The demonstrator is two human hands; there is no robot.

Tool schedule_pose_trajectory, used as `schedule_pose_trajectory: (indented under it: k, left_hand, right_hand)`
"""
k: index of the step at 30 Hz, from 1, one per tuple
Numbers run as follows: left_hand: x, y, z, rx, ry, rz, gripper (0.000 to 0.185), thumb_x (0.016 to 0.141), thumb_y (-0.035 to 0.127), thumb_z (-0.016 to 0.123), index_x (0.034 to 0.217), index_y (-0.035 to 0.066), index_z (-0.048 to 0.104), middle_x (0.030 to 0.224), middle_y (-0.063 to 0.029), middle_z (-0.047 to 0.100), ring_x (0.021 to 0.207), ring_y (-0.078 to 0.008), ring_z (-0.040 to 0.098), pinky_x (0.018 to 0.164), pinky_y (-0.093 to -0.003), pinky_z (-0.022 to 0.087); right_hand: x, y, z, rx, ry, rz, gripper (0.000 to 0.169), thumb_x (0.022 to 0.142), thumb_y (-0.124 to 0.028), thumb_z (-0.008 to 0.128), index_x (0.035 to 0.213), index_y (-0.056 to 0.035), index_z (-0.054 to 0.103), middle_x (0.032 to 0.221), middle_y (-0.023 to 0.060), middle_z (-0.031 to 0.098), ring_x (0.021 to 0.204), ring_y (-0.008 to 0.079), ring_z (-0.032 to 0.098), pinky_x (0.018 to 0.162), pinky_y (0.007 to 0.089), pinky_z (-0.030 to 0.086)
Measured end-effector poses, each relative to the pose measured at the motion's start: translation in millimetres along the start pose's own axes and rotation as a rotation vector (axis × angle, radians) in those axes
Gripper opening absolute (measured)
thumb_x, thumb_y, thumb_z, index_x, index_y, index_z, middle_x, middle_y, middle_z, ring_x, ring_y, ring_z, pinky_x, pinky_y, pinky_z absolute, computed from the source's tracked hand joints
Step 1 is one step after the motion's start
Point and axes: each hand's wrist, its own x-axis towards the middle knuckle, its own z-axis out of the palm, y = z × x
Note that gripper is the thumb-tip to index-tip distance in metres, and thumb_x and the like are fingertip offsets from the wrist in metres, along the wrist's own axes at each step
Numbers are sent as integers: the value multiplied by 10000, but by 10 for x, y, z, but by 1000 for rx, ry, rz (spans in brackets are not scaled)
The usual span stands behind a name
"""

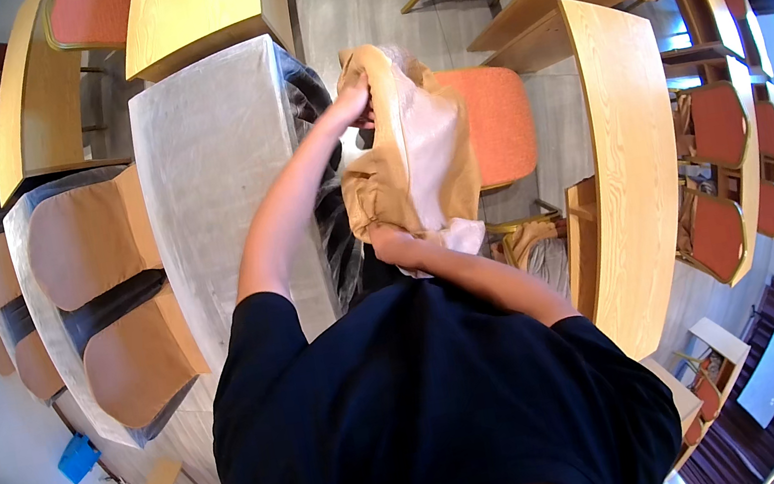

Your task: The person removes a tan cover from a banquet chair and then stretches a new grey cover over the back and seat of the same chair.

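Observation:
A tan fabric chair cover [383, 147] with a pale pinkish lining hangs bunched between my two hands. My left hand [355, 100] grips its far edge, fingers partly tucked into the cloth. Closer to my body, my right hand [393, 245] holds the gathered near end. The cover drapes over the left part of an orange upholstered chair [494, 125]; its seat pad shows to the right of the cloth, while its backrest cannot be made out.
Left of me stands a table under a silvery grey cloth [221, 177]. A bare wooden desk [627, 151] is on the right. Tan-covered chairs [80, 245] stand further left. Another chair [531, 242] with bunched cloth on it is close on my right. Wooden desks [199, 13] stand ahead.

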Motion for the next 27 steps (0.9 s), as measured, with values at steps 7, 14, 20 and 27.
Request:
schedule_pose_trajectory:
  k: [7, 14, 20, 27]
  left_hand:
    - [-207, -353, 415, -271, 383, 303, 526, 977, 404, 330, 900, -39, 603, 851, -213, 624, 786, -284, 596, 760, -346, 441]
    - [-934, -193, 570, 167, 640, 570, 365, 973, 331, 400, 855, -3, 490, 675, -223, 563, 698, -387, 577, 647, -456, 429]
    - [-692, -188, 388, 246, 690, 602, 352, 975, 319, 380, 880, 4, 504, 794, -295, 580, 778, -488, 549, 658, -534, 418]
    - [66, -830, 118, 632, 632, 275, 391, 976, 376, 320, 993, 39, 518, 933, -257, 624, 878, -450, 586, 743, -542, 446]
  right_hand:
    - [-55, 116, 99, 83, 64, -110, 556, 817, -243, 555, 1232, 91, 398, 1147, 355, 501, 1105, 420, 509, 962, 451, 395]
    - [-667, 178, -572, 650, -241, -210, 554, 919, -336, 532, 1297, 52, 410, 1242, 233, 513, 1141, 310, 519, 972, 355, 410]
    - [-997, 682, -687, 1116, -239, 379, 326, 962, -201, 456, 1165, 38, 545, 1085, 137, 595, 949, 199, 625, 814, 254, 514]
    - [-753, 1095, -264, 1580, -146, 736, 330, 968, -183, 357, 1174, 28, 506, 975, 179, 630, 719, 214, 644, 594, 255, 543]
